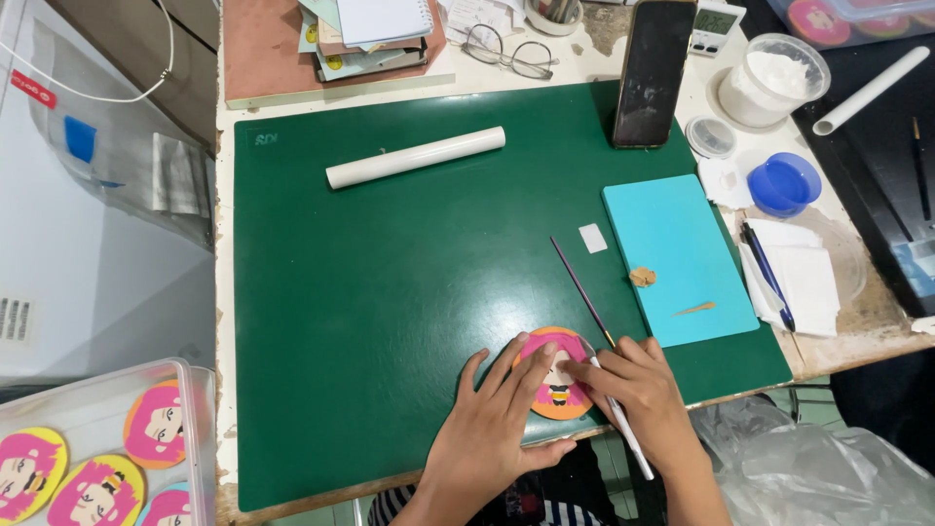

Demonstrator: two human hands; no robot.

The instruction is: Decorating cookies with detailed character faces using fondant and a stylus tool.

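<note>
Left hand [492, 429] flat, fingers spread, pressing on round clay face disc [555, 375] with pink hair and orange rim, lying at near edge of green cutting mat [390, 292]. Right hand [638, 390] closed around thin paintbrush [594, 326], forefinger touching the disc, brush handle slanting up-left over the mat. Beside, to the right: turquoise slab [677, 258] bearing small tan clay bits. White roller [416, 157] well apart at mat's far side. Dark phone [653, 73] propped upright. Similar painted discs in clear tray [97, 458] at lower left.
</note>
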